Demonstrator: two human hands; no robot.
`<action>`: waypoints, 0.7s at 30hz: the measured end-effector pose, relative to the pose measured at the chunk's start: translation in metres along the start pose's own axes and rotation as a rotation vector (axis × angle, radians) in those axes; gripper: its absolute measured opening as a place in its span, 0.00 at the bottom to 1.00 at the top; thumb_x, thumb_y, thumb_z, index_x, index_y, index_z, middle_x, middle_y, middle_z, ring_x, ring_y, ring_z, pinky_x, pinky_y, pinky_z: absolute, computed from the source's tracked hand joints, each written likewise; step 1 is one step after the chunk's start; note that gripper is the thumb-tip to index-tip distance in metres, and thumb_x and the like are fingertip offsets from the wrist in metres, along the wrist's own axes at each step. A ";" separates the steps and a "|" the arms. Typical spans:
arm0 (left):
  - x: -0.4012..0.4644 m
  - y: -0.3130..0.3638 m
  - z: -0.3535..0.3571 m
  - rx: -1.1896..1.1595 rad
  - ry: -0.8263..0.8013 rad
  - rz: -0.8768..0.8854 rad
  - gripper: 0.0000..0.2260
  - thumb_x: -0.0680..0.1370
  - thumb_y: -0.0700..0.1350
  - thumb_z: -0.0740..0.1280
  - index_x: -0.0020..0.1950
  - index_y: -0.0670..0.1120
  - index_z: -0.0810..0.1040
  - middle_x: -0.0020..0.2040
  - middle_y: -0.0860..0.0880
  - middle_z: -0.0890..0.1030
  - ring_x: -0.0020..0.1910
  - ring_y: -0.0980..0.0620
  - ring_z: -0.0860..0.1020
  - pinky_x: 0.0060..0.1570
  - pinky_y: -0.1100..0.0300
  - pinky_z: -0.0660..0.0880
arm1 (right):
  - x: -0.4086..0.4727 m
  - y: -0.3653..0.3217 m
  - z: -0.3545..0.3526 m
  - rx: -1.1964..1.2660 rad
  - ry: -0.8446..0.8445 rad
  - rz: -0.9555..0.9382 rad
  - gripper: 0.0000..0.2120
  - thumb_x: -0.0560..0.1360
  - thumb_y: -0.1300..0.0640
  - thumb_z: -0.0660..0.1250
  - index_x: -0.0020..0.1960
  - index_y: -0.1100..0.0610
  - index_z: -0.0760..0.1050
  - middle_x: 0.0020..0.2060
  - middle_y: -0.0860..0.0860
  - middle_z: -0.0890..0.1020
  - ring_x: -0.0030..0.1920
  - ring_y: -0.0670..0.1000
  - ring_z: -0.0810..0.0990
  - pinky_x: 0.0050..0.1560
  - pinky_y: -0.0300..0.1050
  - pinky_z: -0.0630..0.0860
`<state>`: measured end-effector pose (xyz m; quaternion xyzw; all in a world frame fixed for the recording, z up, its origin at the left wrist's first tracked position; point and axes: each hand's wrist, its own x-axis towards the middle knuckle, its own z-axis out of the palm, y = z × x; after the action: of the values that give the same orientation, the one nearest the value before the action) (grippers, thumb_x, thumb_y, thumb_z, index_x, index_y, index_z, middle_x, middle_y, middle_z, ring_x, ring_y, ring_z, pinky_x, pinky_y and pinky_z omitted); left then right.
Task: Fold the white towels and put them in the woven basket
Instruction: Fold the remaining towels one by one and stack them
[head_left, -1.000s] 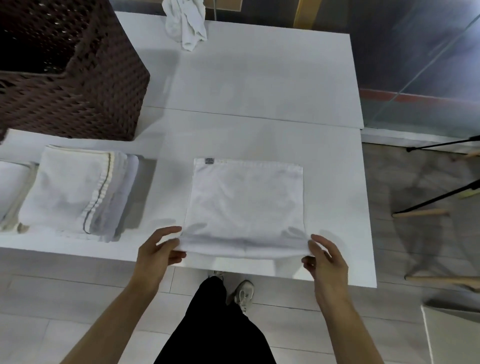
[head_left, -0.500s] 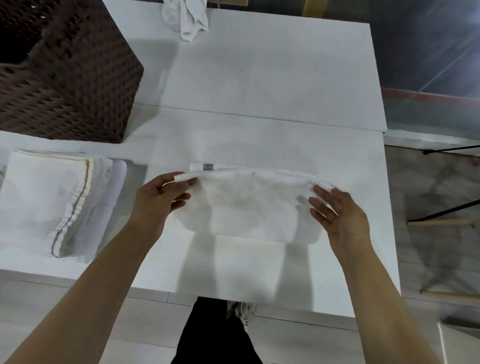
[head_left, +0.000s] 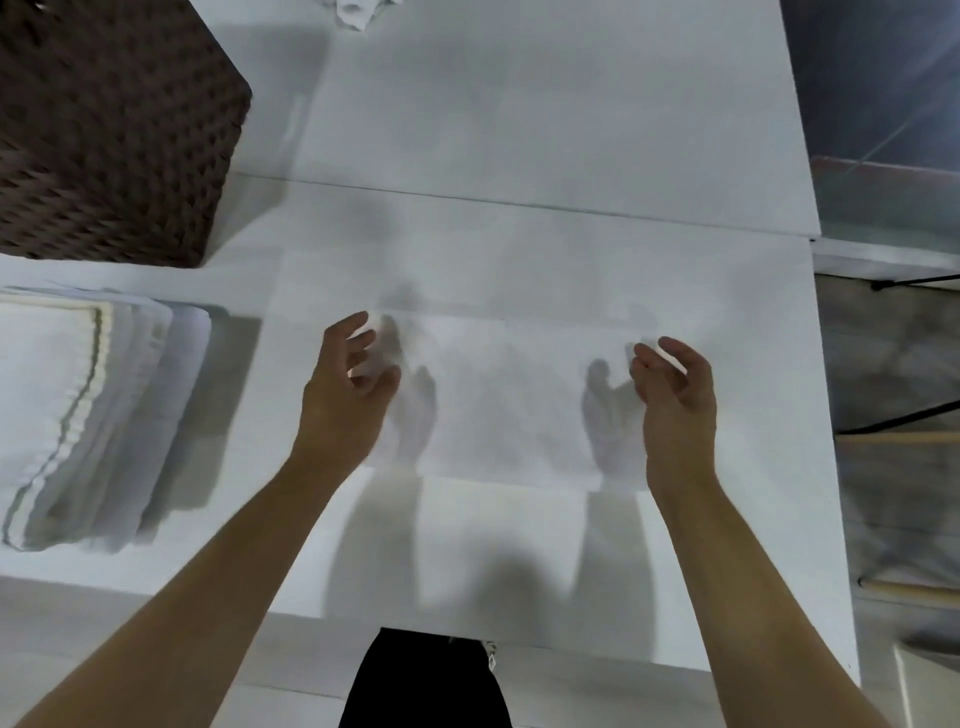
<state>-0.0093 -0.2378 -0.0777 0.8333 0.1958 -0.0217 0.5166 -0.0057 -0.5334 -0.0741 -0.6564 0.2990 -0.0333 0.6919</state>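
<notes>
A bare strip of white desk (head_left: 467, 561) ran between the near edge and the folded white towel (head_left: 509, 405), crossed only by the shadows of two forearms. The towel lay flat as a wide rectangle, set toward the right half of the desk, short of its right edge. The left hand (head_left: 345, 384) hovered at the towel's far left corner with fingers loosely curled; the right hand (head_left: 675, 387) did the same at the far right corner. Blur hid whether either pinched cloth. Left of the towel, by the near left edge, sat a stack of folded towels (head_left: 88, 415). Behind it, at the far left, stood the brown woven basket (head_left: 109, 130). Open desk stretched beyond the towel to a crumpled towel (head_left: 358, 13) at the far edge.
</notes>
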 end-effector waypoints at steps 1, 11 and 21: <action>-0.011 -0.003 0.004 0.140 0.013 0.103 0.21 0.79 0.40 0.69 0.70 0.53 0.71 0.63 0.53 0.79 0.60 0.55 0.78 0.61 0.60 0.72 | -0.003 0.002 0.001 -0.115 -0.040 -0.101 0.18 0.78 0.67 0.67 0.64 0.54 0.74 0.60 0.47 0.83 0.59 0.42 0.81 0.59 0.35 0.74; -0.088 -0.025 0.072 0.668 -0.249 0.653 0.18 0.82 0.50 0.61 0.72 0.48 0.74 0.74 0.48 0.72 0.71 0.47 0.71 0.70 0.49 0.65 | 0.010 0.047 0.001 -1.099 -0.334 -0.758 0.18 0.79 0.54 0.61 0.67 0.53 0.77 0.69 0.50 0.78 0.69 0.51 0.74 0.72 0.51 0.65; -0.046 -0.040 0.055 0.884 -0.091 0.596 0.19 0.81 0.47 0.63 0.72 0.55 0.74 0.78 0.43 0.64 0.76 0.38 0.64 0.73 0.41 0.62 | -0.067 0.074 -0.012 -1.157 -0.127 -0.786 0.11 0.75 0.55 0.71 0.57 0.50 0.82 0.49 0.48 0.81 0.48 0.54 0.77 0.57 0.52 0.65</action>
<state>-0.0564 -0.2838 -0.1264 0.9891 -0.0998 0.0095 0.1083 -0.0916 -0.5043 -0.1170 -0.9792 -0.0316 -0.0781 0.1844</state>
